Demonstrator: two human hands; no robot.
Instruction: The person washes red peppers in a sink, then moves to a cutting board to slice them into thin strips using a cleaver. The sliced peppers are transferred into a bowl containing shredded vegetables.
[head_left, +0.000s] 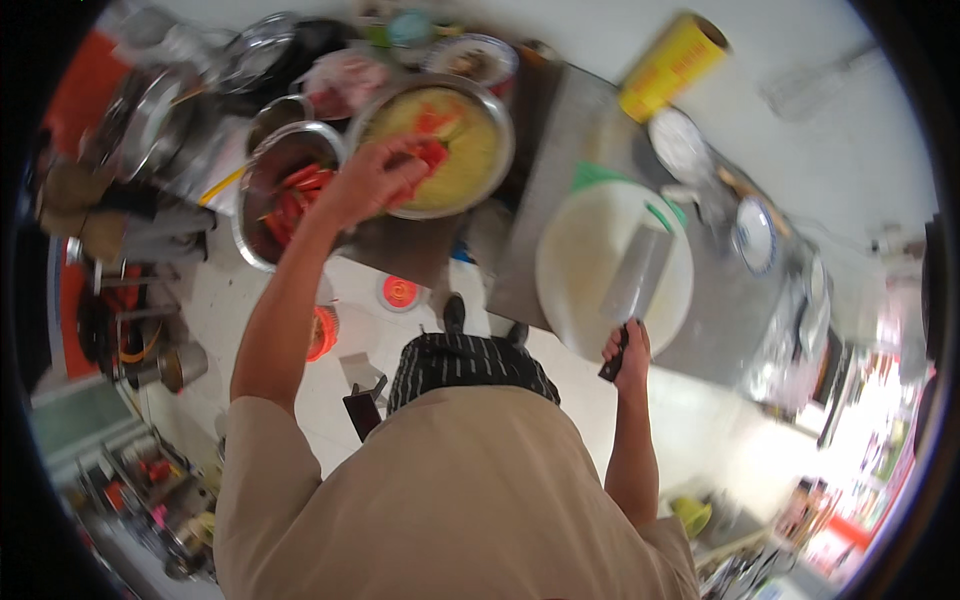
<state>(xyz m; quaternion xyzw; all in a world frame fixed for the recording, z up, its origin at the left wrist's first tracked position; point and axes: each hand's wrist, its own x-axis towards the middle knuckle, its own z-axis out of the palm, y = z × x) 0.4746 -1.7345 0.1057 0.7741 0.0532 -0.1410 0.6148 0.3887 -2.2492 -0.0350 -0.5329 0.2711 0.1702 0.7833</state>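
My left hand [375,182], a little blurred, is closed around a red pepper [432,156] above a wide steel basin [505,165]. Pale yellow food [470,170] fills that basin, with some red pieces [435,115] lying on it; what the food is I cannot make out. A deep steel pot [243,225] holding several red peppers [295,195] stands to the left, partly behind my left forearm. On the right, my right hand [628,357] grips the dark handle of a cleaver [640,272]. Its broad blade lies over a round white cutting board [575,255].
A steel counter [540,200] carries the board. Beyond it are a yellow roll [675,65], a blue-rimmed white bowl [755,235] and a plastic-covered dish [680,145]. A patterned bowl [475,60] stands behind the basin. A red round lid [400,292] is on the floor below.
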